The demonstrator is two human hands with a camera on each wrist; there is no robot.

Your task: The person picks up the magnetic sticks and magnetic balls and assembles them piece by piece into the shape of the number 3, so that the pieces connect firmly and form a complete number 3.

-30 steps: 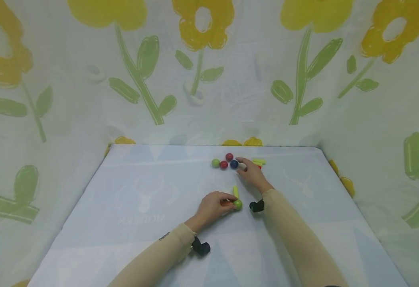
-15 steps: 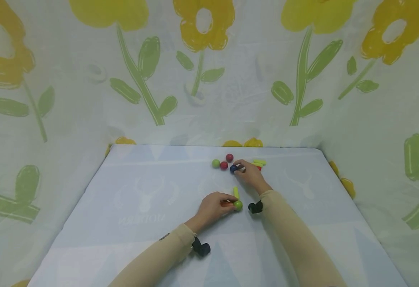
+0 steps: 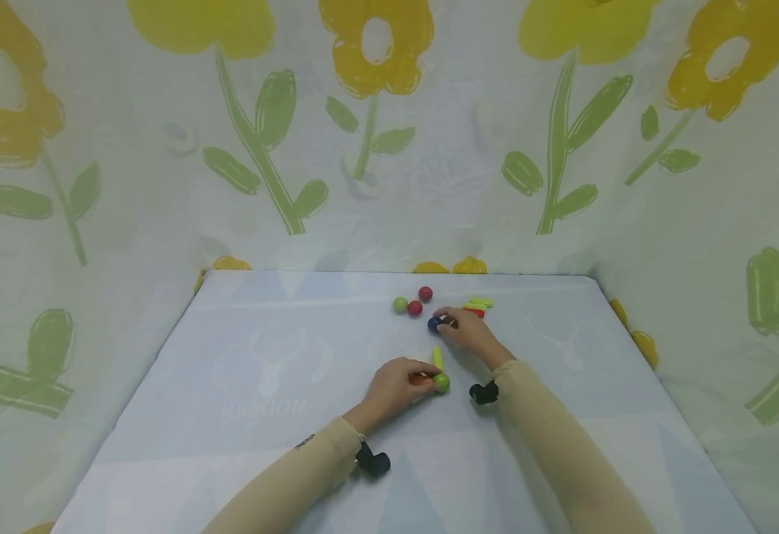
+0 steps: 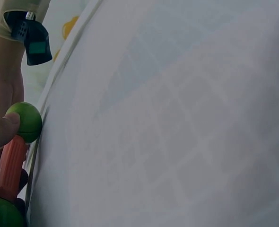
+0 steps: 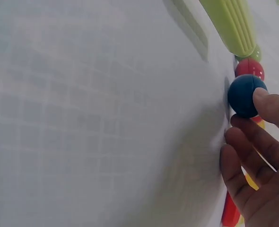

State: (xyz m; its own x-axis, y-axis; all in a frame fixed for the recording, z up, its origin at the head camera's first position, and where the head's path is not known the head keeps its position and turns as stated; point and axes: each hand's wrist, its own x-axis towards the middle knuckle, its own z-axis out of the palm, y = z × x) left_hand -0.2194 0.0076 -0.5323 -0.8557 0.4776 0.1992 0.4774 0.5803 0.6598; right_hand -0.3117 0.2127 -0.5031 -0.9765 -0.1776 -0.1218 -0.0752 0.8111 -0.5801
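My left hand (image 3: pixel 392 386) holds a small toy assembly near the middle of the table. In the left wrist view, its thumb presses a green ball (image 4: pixel 27 122) that joins an orange ribbed rod (image 4: pixel 10 165), with a second green ball (image 4: pixel 3 213) at the rod's other end. From the held ball, a yellow-green rod (image 3: pixel 438 359) points away toward the far side. My right hand (image 3: pixel 471 331) pinches a blue ball (image 5: pixel 243 97) between thumb and forefinger, a short way beyond that rod's far end; its other fingers lie spread low over the table.
Beyond the right hand, two red balls, one farther back (image 3: pixel 426 294) and one nearer (image 3: pixel 415 308), sit beside a green ball (image 3: pixel 399 305). To their right lie yellow-green rods (image 3: pixel 481 302) and a red rod (image 3: pixel 474 312). The table's far edge (image 3: pixel 336 271) meets a flowered curtain.
My right hand has taken hold of the blue ball and drawn it away from the red balls, toward the yellow-green rod. The left hand has stayed put with its assembly.
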